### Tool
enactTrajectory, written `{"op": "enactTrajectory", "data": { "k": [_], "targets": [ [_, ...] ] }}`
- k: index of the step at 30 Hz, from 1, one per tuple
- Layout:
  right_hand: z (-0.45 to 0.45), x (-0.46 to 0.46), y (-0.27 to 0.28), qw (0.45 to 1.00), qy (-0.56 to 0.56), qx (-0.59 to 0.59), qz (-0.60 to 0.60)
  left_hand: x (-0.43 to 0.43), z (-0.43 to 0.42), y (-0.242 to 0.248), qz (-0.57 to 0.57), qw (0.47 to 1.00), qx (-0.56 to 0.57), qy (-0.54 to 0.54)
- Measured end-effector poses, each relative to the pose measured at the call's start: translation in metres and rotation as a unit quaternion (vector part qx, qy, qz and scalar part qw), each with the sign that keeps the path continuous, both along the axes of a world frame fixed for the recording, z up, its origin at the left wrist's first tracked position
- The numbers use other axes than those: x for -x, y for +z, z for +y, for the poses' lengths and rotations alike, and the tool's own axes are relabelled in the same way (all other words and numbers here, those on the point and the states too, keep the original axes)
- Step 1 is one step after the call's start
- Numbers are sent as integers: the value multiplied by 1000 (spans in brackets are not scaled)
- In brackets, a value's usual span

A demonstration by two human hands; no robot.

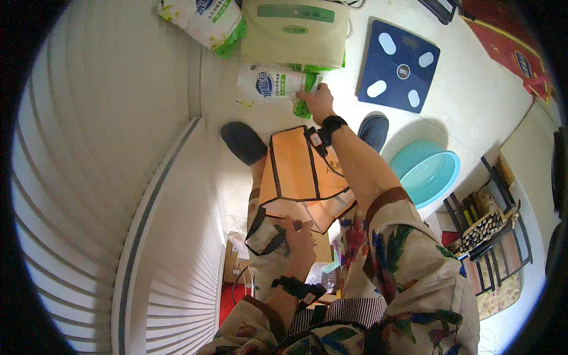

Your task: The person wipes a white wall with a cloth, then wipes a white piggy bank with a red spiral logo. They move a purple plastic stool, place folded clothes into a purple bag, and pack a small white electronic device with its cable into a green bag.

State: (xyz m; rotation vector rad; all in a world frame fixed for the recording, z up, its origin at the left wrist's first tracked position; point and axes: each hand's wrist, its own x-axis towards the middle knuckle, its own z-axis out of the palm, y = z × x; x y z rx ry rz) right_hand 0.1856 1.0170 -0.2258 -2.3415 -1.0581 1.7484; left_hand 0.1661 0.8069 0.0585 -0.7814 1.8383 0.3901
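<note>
My right hand [318,103] pinches the green end of a white and green printed plastic package [279,84], which lies flat on the pale floor. My left hand [301,242] holds the rim of an orange fabric bag [293,166] with black trim. The bag rests between my legs, its mouth towards me and partly spread. One black strap [262,250] of the bag loops beside my left hand. Both wrists wear black bands with small devices. The fingertips of my left hand are partly hidden at the bag's rim.
Beyond the package stands a cream box-shaped appliance [293,40], with another printed package [204,22] at its left. A dark blue bathroom scale [399,66] and a turquoise basin [424,173] are on the right. A white slatted door [177,213] stands close on the left.
</note>
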Motion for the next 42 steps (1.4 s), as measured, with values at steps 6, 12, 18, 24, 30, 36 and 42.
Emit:
{"op": "enactTrajectory", "data": {
  "k": [6,12,18,24,30,36,42],
  "targets": [
    [4,-61,155,982,27,-167,88,2,-2,2,23,994,-73,-82],
    [-53,-129,335,965,218,-87,117,5,-3,10,56,968,-126,-209],
    [-116,-112,302,888,411,-157,134,6,-13,25,16,959,-92,-268],
    [-137,-74,236,883,413,-123,185,5,-17,16,60,913,-130,-383],
    [-24,-69,183,949,232,-187,104,15,-1,15,-1,985,-75,-155],
    [121,-47,37,975,-123,-165,83,20,0,10,40,977,-159,-134],
    [155,-34,13,954,-165,-46,248,11,9,13,-14,995,-99,-5]
  ]
}}
